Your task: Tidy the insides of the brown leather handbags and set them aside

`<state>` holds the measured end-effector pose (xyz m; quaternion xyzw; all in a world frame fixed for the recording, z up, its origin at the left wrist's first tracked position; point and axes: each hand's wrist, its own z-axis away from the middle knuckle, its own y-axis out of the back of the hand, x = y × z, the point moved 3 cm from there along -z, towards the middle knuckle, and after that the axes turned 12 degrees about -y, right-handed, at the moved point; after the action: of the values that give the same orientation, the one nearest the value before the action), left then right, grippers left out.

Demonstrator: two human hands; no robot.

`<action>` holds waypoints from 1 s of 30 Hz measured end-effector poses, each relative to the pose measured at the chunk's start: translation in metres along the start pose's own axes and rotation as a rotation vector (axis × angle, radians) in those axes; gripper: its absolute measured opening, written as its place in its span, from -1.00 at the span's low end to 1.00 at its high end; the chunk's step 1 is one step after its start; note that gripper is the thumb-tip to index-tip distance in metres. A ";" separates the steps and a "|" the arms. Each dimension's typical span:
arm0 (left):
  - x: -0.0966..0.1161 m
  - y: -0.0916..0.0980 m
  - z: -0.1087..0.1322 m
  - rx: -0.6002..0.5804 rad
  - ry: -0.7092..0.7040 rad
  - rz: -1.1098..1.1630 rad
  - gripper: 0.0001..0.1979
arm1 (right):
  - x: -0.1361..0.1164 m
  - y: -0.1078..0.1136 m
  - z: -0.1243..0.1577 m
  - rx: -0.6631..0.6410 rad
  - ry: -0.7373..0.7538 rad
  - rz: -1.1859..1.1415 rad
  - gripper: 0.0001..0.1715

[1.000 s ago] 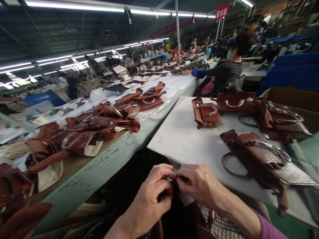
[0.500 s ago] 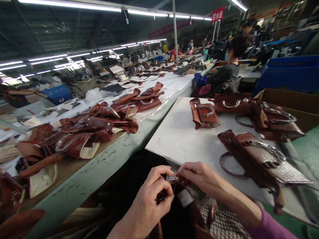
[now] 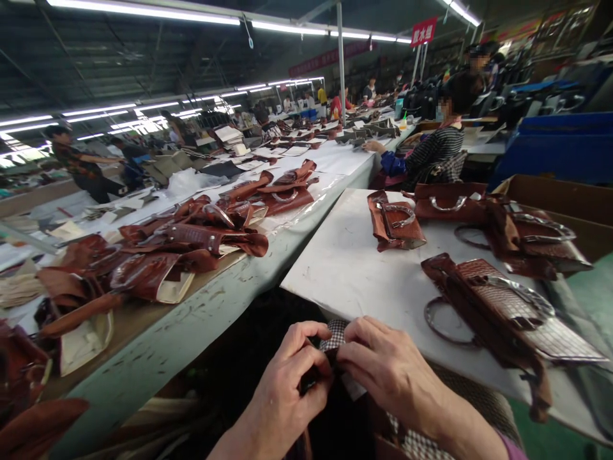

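Rows of fluorescent tubes [image 3: 143, 11] run beneath a dark, beamed ceiling [image 3: 143, 48], lighting a deep workshop where bright openings [image 3: 22, 150] glare at the far left. A long bench [image 3: 211, 306] with a pale green side stretches back past a grey metal post [image 3: 341, 70], towards a red banner [image 3: 330, 59] and a red sign [image 3: 424, 30] with white characters. Closer on the right, a white-topped bench [image 3: 330, 255] stands above green floor [image 3: 541, 434], with an open cardboard box [image 3: 550, 191] and a blue bin [image 3: 560, 153] behind it.
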<state>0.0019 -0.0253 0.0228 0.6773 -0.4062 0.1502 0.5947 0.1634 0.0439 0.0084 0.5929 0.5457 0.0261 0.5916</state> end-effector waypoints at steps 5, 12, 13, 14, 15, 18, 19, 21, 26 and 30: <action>-0.001 0.002 0.000 0.065 -0.007 -0.017 -0.81 | 0.005 -0.009 0.001 0.019 -0.004 -0.107 -0.87; -0.002 0.004 -0.004 0.164 0.005 0.001 -0.82 | 0.013 -0.033 0.004 0.103 -0.137 -0.355 -0.86; -0.002 0.004 -0.004 0.174 0.005 0.000 -0.82 | 0.013 -0.035 0.004 0.112 -0.146 -0.367 -0.86; -0.002 0.004 -0.004 0.182 0.006 -0.003 -0.82 | 0.013 -0.036 0.004 0.119 -0.153 -0.377 -0.86; -0.003 0.004 -0.003 0.188 0.007 -0.008 -0.83 | 0.013 -0.036 0.004 0.122 -0.158 -0.384 -0.86; -0.005 0.004 -0.002 0.191 0.018 -0.021 -0.85 | 0.013 -0.037 0.004 0.118 -0.171 -0.400 -0.87; -0.006 0.003 -0.002 0.191 0.021 -0.025 -0.86 | 0.014 -0.037 0.005 0.109 -0.177 -0.401 -0.87; -0.007 0.002 -0.002 0.193 0.028 -0.038 -0.87 | 0.014 -0.038 0.005 0.088 -0.192 -0.391 -0.87; -0.009 0.000 -0.002 0.190 0.071 -0.080 -0.86 | 0.012 -0.038 0.005 0.057 -0.245 -0.358 -0.88; -0.012 0.000 -0.001 0.200 0.192 -0.009 -0.83 | 0.008 -0.036 0.003 0.038 -0.287 -0.362 -0.90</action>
<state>-0.0050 -0.0199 0.0146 0.7175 -0.3273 0.2516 0.5610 0.1465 0.0365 -0.0238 0.4939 0.5538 -0.1755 0.6469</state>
